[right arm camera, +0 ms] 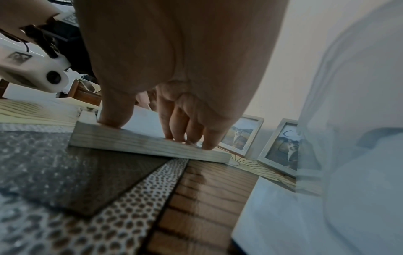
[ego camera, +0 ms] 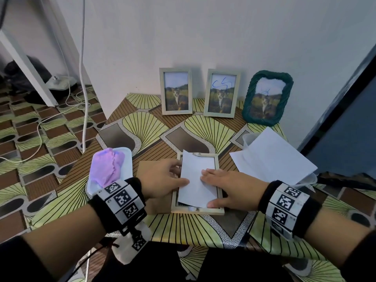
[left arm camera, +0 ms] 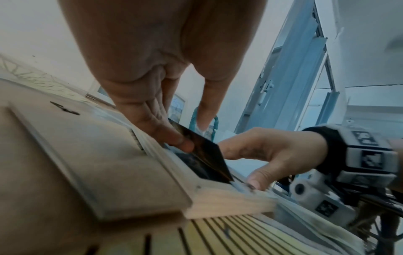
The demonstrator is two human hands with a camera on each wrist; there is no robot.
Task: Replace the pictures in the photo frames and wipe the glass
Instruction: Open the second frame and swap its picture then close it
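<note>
Currently both hands palm-down over the open photo frame [ego camera: 220, 211] on the desk [ego camera: 203, 226], left hand [ego camera: 160, 181] pinching the photo [ego camera: 195, 180] edge between thumb and fingers, right hand [ego camera: 230, 186] flat, fingers straight, pressing the photo into the frame.

Your head cam looks down and fwd over the table [ego camera: 142, 127] toward the wall. Left wrist cam sits low at table level, close under your palm, facing right. Right wrist cam sits equally low, facing fwd-left. All three share the flat frame [ego camera: 197, 209] [left arm camera: 229, 198] [right arm camera: 150, 146].
</note>
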